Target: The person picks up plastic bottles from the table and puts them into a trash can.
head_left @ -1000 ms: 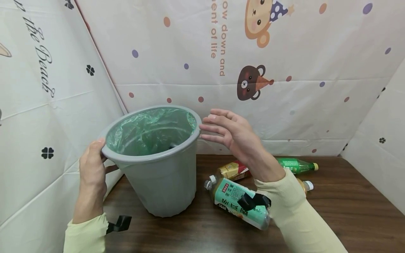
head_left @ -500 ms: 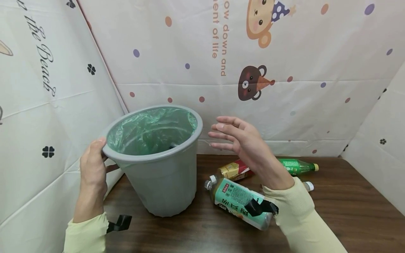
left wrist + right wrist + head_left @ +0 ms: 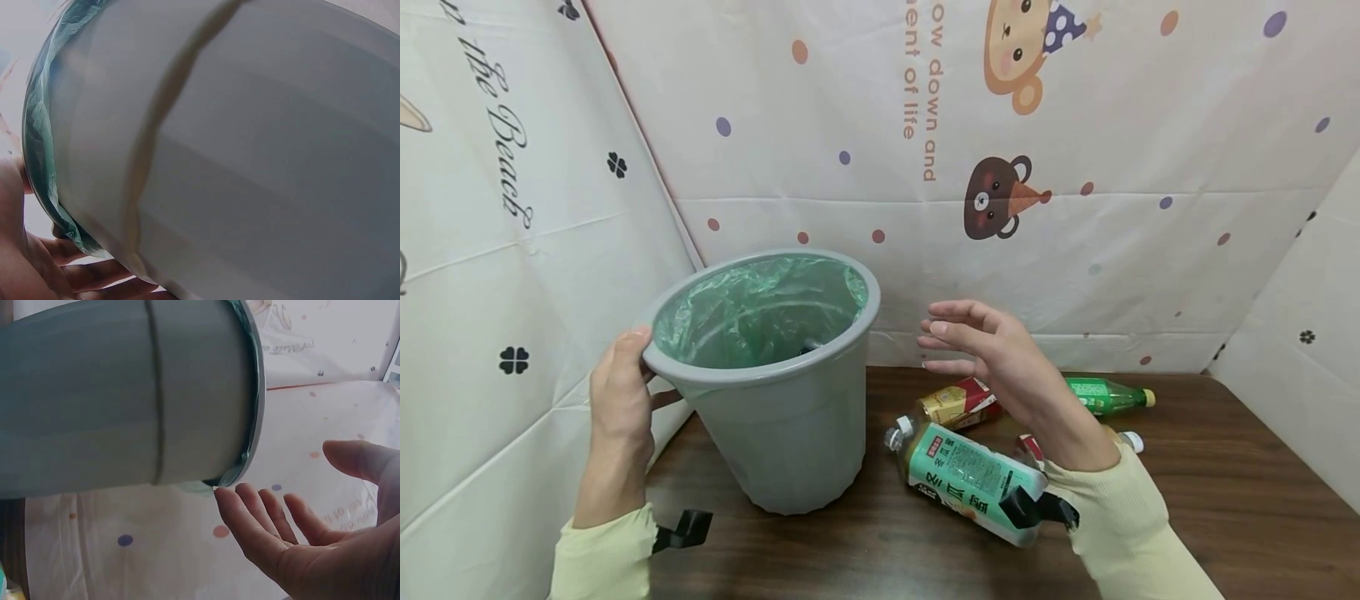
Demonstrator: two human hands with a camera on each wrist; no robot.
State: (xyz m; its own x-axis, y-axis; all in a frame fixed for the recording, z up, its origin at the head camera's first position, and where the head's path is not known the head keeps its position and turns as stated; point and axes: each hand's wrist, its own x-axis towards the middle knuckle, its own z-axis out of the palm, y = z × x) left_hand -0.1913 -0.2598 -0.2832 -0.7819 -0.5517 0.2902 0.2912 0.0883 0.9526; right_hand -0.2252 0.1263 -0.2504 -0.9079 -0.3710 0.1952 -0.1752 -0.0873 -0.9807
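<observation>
A grey trash bin [image 3: 790, 433] stands on the table, lined with a green plastic bag [image 3: 760, 308]. Something small and dark shows low inside it. My left hand [image 3: 621, 392] grips the bin's rim at the left, thumb on top and fingers underneath along the outer wall, as the left wrist view shows. To the right of the bin, my right hand [image 3: 1000, 354] is in the air with loosely bent fingers and nothing in it. Below it lies a large bottle with a teal label [image 3: 970, 479]. Behind that is a bottle with a gold and red label [image 3: 958, 404].
A green bottle with a yellow cap [image 3: 1108, 395] lies at the back right. Another bottle's white cap [image 3: 1132, 442] pokes out behind the right forearm. The brown wooden table [image 3: 1247, 500] meets printed cloth walls [image 3: 1150, 275] at the back and sides.
My right hand has moved away from the bin's rim, to the right and downward. The left hand keeps its grip on the rim, and the bin has stayed in place.
</observation>
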